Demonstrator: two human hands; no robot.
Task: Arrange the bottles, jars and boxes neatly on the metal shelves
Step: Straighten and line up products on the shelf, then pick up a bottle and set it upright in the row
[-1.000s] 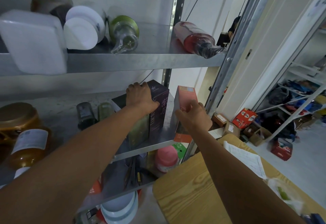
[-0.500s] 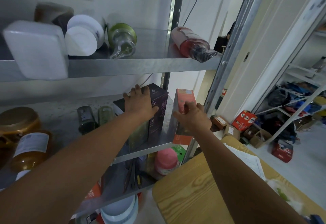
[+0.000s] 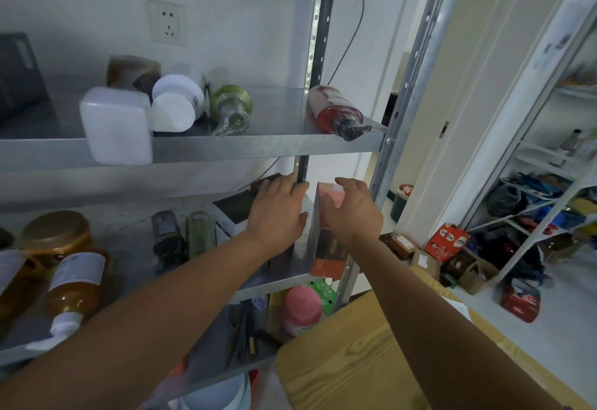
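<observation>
On the middle shelf (image 3: 277, 283) the left hand (image 3: 277, 212) lies flat on the dark box (image 3: 235, 209), fingers fairly straight. The right hand (image 3: 352, 212) grips the top of the upright pink box (image 3: 326, 258) just beside it (at the shelf's right end).

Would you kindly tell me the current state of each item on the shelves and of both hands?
dark box: upright, left hand resting flat on it
orange box: upright, right hand gripping its top
red bottle: lying on its side
green bottle: lying on its side
white jar: lying on its side
amber bottle: lying down
pink bottle: upright
</observation>
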